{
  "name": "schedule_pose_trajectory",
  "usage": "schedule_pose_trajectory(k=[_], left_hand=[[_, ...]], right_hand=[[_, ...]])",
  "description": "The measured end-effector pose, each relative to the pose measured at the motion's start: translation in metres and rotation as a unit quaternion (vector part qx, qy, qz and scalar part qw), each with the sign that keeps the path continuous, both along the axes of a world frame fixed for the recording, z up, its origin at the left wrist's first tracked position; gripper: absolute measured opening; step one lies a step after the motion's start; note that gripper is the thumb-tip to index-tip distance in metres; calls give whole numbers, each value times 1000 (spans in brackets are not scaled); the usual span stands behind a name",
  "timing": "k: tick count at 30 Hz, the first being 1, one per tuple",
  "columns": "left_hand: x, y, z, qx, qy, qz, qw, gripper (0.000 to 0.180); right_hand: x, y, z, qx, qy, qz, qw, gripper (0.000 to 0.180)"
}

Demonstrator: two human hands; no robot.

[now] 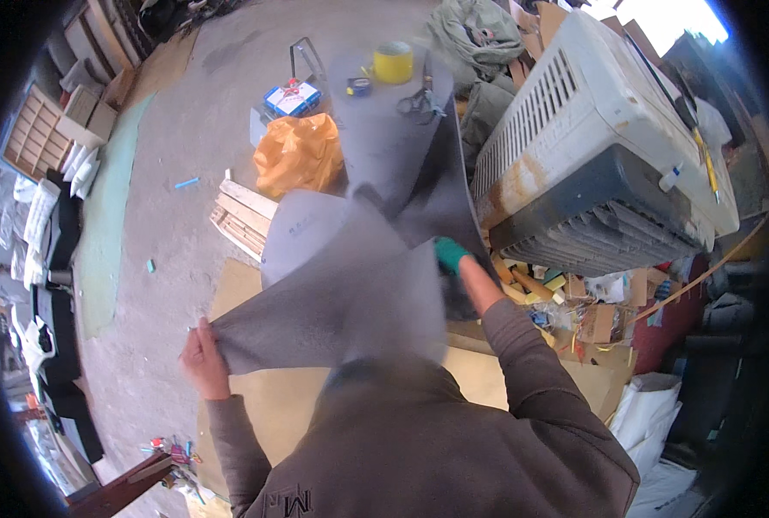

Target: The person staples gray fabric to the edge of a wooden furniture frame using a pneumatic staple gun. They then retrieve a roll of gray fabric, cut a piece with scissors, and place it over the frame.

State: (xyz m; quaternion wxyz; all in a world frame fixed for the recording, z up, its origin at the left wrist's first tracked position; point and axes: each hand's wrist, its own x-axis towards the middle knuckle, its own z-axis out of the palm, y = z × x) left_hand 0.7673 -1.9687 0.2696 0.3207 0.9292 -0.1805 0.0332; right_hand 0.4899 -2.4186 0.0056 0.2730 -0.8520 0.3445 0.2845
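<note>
A thin dark grey sheet (315, 311), perhaps fabric, stretches slantwise in front of me between my hands. My left hand (204, 358), bare, pinches its left corner. Held farther out and to the right, my right hand (450, 254) wears a green glove and grips the sheet's upper right edge; some of its fingers are hidden. Beyond them, more grey material (376, 151) spreads over a surface. On it lie a yellow roll of tape (393, 63), a blue tape measure (358, 86) and scissors (417, 104). Parts of the sheet are blurred.
A large vented white and dark machine (600, 147) stands close on the right, above scraps and cardboard (598, 323). An orange bag (298, 155), slatted wood (243, 216) and a blue box (291, 98) are ahead-left. Tan board (268, 410) lies beneath me.
</note>
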Motion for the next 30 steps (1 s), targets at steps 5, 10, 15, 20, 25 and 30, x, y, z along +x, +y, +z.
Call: schedule_pose_trajectory(k=[5, 10, 15, 20, 25, 30], left_hand=[[41, 137, -42, -4, -25, 138, 990, 50], [54, 294, -25, -6, -114, 318, 941, 49], [-7, 397, 52, 79, -155, 526, 832, 61], [-124, 428, 108, 114, -181, 611, 762, 54], [-240, 411, 129, 187, -139, 677, 698, 58], [-329, 399, 164, 199, -171, 680, 685, 57]], right_hand=[[-39, -67, -21, -46, 32, -174, 983, 57], [-33, -123, -21, 30, -195, -433, 880, 49], [10, -211, -22, 112, -437, -512, 731, 42], [38, -301, -31, -145, -354, -244, 891, 40], [41, -339, -50, -392, -91, -76, 912, 52], [70, -398, -3, -546, -128, -28, 827, 48]])
